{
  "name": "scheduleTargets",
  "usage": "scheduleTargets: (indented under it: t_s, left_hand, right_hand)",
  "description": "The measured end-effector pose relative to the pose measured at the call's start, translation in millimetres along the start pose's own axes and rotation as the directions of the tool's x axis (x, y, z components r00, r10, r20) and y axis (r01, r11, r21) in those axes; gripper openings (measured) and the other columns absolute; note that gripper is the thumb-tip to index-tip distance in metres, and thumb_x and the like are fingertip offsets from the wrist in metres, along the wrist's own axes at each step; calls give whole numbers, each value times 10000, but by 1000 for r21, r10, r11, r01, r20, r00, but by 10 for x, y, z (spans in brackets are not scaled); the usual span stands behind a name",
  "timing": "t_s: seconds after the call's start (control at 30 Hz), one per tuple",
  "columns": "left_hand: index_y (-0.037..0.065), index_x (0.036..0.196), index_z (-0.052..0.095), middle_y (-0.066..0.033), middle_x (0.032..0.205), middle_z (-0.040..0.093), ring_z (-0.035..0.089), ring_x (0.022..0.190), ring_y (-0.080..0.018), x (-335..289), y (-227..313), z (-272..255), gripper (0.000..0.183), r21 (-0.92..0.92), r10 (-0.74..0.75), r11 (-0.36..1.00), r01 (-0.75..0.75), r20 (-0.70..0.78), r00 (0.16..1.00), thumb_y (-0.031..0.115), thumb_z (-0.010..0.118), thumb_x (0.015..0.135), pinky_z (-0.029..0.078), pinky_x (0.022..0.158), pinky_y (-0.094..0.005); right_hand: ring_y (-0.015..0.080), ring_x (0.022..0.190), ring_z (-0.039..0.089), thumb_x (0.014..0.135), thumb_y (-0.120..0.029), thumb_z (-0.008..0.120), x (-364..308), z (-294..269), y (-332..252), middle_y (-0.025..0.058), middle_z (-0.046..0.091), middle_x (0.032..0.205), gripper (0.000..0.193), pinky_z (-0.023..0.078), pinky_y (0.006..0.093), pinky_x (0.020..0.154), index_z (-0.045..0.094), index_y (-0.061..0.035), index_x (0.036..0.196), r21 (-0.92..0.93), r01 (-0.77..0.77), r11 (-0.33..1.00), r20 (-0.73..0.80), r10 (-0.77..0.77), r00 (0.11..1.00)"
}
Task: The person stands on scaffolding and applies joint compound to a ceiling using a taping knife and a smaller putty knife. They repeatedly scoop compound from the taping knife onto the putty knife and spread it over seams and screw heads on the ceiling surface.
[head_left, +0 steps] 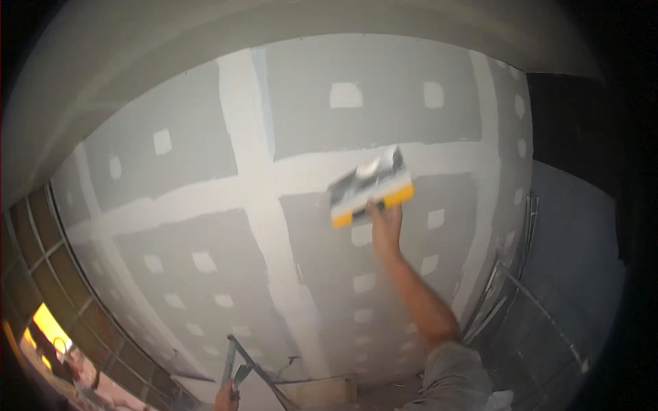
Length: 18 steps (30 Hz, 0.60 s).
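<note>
My right arm is stretched up toward a grey drywall panel wall (377, 240). In my raised right hand (387, 218) is a wide taping knife (371, 185) with a yellow and black grip edge. The knife is tilted and slightly blurred, and white joint compound (368, 168) sits on its blade. It overlaps the white horizontal seam band (308, 172); whether it touches the wall I cannot tell. Low in the picture, my left hand (227, 397) is closed around a small flat-bladed tool that looks like a putty knife (242, 373), next to a metal frame.
Beside my left hand stands a grey metal frame (257, 370), possibly a ladder. A metal stud grid (51, 253) lines the left side, with another person (83, 370) beyond it. Metal profiles (531, 233) lean at the right, and boards (319, 392) lie below.
</note>
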<state>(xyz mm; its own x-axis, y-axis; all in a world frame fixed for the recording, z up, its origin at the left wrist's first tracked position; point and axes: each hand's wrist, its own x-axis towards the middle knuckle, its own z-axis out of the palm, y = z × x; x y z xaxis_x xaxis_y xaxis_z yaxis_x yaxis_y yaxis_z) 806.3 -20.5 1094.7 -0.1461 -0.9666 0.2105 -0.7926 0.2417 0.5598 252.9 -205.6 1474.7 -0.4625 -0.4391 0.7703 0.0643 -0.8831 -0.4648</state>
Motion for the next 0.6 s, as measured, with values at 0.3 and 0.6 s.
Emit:
scheduleTargets:
  t_s: [0.3, 0.6]
  left_hand:
    - [-4, 1190, 559, -158, 842, 609, 586, 748, -304, -879, -1357, -394, 295, -68, -184, 983, 170, -354, 917, 157, 557, 942, 483, 700, -427]
    - [-50, 1350, 470, -275, 1043, 662, 650, 972, -395, -3116, -1546, 228, 529, 18, -585, 729, 684, -503, 636, 160, 599, 882, 503, 857, -444]
  right_hand:
    - [358, 1196, 612, 914, 5, 622, 3678, 795, -749, 205, 640, 1240, 484, 452, 387, 1036, 471, 20, 1373, -336, 536, 775, -303, -627, 717]
    - [376, 1252, 566, 872, 25, 589, 4494, 1377, -1395, 213, 588, 1318, 622, 431, 416, 1076, 378, -34, 1454, -199, 492, 848, -360, -530, 768]
